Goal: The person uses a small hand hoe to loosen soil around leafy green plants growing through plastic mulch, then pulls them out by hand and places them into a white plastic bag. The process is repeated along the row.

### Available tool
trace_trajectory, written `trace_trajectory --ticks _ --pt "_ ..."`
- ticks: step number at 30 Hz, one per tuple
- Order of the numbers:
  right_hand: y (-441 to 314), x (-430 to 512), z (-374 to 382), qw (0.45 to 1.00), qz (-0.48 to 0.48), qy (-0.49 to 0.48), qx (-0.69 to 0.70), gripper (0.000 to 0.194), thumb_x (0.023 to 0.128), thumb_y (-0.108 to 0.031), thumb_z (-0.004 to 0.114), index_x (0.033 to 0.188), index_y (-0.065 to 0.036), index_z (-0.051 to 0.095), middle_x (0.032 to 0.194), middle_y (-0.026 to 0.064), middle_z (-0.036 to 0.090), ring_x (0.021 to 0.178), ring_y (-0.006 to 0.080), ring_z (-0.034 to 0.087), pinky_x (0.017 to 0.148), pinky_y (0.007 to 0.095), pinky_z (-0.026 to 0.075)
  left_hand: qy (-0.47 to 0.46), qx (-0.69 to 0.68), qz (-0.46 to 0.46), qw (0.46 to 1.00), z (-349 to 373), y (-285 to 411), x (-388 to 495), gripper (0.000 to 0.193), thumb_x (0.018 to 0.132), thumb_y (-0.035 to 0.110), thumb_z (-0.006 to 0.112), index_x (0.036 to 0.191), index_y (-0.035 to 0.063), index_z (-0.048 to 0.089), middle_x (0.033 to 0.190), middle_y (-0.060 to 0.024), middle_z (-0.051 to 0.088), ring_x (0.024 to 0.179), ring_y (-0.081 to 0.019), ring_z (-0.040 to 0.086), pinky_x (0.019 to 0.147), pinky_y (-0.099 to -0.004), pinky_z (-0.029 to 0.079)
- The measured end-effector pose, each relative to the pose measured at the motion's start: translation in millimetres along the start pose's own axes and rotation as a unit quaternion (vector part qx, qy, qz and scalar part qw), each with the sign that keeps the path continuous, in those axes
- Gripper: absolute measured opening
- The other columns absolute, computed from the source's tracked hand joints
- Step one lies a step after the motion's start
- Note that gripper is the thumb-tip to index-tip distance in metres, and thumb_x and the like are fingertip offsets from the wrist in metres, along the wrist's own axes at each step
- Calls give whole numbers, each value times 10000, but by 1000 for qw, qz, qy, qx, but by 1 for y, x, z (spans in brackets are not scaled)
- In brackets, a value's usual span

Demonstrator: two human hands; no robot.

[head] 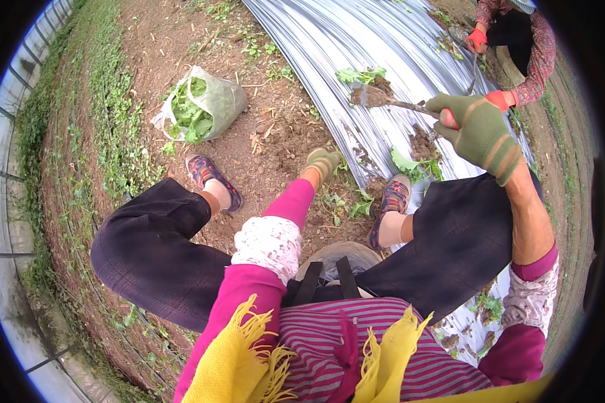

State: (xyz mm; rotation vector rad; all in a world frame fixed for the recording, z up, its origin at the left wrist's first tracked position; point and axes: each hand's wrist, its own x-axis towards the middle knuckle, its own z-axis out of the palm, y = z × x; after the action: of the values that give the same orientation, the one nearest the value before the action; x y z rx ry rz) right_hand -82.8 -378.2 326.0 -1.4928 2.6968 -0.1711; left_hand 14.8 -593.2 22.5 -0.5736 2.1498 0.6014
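In a green and tan knit glove, my right hand (476, 131) grips the red handle of a hand trowel (378, 98) above the silver plastic mulch film (302, 45). Soil clings to the trowel's blade, which points left. A leafy green seedling (360, 75) lies just beyond the blade. Below the trowel, another seedling (417, 166) stands in soil by my right shoe. My left hand (322, 163), gloved alike, reaches low to the bare soil near the film's edge. Its fingertips are hard to make out, so I cannot tell whether they hold anything.
A whitish plastic bag (227, 103) full of leafy seedlings lies on the soil ahead to the left. Across the film, a co-worker in red gloves (478, 40) holds a tool. Under me is a strapped-on round seat (340, 252). Greenhouse wall (5, 211) curves along the left.
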Motion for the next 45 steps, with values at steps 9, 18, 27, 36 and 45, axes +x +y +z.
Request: trace_trajectory --ticks 9,18,27,36,45 --pt "-21 24 -3 996 -31 -46 70 206 880 -72 710 1083 -46 729 934 194 735 828 374 721 714 409 558 235 -461 -71 853 33 50 28 667 809 418 812 1251 -34 601 1192 -287 684 1108 -433 674 936 -505 526" --pt "-4 28 6 995 -25 -84 46 293 825 -130 688 1117 -120 685 910 122 701 819 358 699 688 466 539 -27 -862 52 503 54 24 70 446 996 277 572 1369 34 564 1315 -185 641 1229 -355 608 1073 -494 467" --pt "5 29 15 981 -112 79 136 108 772 -168 727 867 -122 749 823 91 723 797 284 715 675 408 536 172 -528 40 831 10 60 15 432 1012 346 636 1228 -27 602 1114 -154 687 866 -224 643 770 -400 533" --pt "-7 25 -5 990 -94 63 83 111 759 -188 736 858 -147 766 846 78 746 805 274 726 655 412 537 230 -514 -19 827 19 50 -30 192 947 153 708 992 1 600 925 -127 680 726 -219 641 601 -388 537" --pt "-19 42 -30 986 0 112 125 159 830 -191 649 962 -173 735 897 45 752 883 267 725 741 413 545 391 -424 36 816 -16 46 -70 173 943 137 692 1057 14 652 928 -99 694 834 -224 646 763 -402 530"
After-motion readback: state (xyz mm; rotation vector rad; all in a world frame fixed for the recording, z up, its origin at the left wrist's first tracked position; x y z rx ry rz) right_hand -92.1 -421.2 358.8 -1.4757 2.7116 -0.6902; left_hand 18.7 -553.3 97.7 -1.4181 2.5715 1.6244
